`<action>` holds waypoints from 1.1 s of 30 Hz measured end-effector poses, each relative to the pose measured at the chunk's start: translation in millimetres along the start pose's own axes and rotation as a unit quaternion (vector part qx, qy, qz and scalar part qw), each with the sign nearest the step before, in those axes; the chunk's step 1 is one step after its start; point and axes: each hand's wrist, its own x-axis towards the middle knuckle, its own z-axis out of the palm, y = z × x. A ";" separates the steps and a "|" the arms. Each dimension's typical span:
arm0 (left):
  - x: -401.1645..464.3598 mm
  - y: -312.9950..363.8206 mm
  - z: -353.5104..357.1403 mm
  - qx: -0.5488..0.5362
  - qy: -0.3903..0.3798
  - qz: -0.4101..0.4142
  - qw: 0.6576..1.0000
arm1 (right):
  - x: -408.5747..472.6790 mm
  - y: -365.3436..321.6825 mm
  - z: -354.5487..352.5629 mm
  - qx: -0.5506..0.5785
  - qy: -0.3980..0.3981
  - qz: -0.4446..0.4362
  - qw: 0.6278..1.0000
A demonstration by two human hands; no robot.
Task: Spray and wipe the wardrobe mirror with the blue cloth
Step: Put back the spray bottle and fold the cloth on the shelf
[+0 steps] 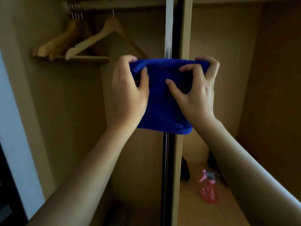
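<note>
**Blue cloth held up in both hands before the open wardrobe**

The blue cloth (164, 98) is held up in front of the wardrobe, folded into a thick pad; its upper left corner is gripped by the left hand (128, 93), thumb in front and fingers curled behind; its upper right edge is pinched by the right hand (197, 92), with thumb and forefinger spread across the front. Behind the cloth a vertical wooden divider (180, 152) and a metal-edged door panel (168, 30) are seen. Lower right, a pink spray bottle (208, 188) is lain on a wooden shelf (203, 212), near dark objects too dim to tell. Farther back, upper left, wooden hangers (78, 44) are hung from a rail (122, 4).
</note>
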 end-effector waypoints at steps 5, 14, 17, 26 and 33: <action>44.1 3.5 12.5 -0.010 0.026 0.041 0.999 | 56.4 -4.2 3.2 0.015 0.027 -0.028 0.999; 104.6 12.0 34.0 0.047 0.045 0.126 0.990 | 138.5 -16.5 6.3 0.015 0.051 -0.040 0.998; 107.5 8.2 42.8 0.093 0.013 0.134 0.987 | 145.4 -17.8 7.2 -0.031 0.064 -0.052 0.996; 93.8 4.3 61.5 0.095 -0.003 0.157 0.983 | 126.4 -28.6 17.1 -0.163 0.083 -0.092 0.979; 78.0 -3.4 66.1 0.041 -0.074 0.219 0.972 | 92.7 -21.1 43.7 0.044 0.005 -0.070 0.997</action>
